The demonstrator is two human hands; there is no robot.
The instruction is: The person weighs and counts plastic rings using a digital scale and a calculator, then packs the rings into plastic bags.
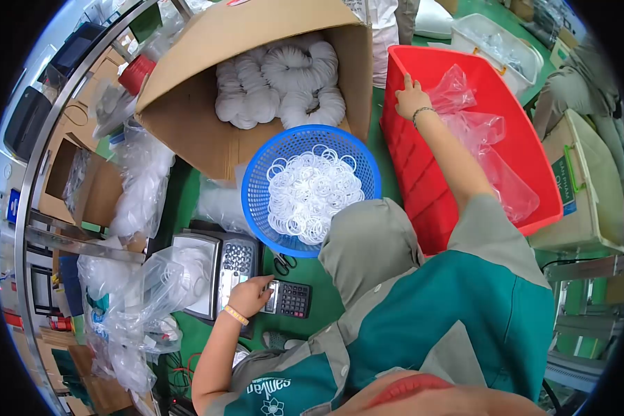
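Note:
My left hand [251, 296], with an orange band at the wrist, lies between the digital scale [237, 256] and the black calculator [294, 299]. Its fingers stretch out and touch the calculator's near end. At the upper right, my right hand [412, 98] is at the rim of the red bin [464, 62], fingers apart and nothing visible in them. Clear plastic bags [489, 149] lie inside that bin. Many thin white rings [315, 194] fill the blue basket [256, 177] in front of me. On the scale's platform sits a clear bag of white pieces [187, 277].
Behind the basket, a tipped cardboard box [256, 24] holds bundles of white rings [281, 80]. Black scissors [283, 264] lie beside the scale. Plastic bags [142, 180] and a metal frame [31, 208] line the left. Lidded bins [582, 187] and another person's legs [568, 90] are at right.

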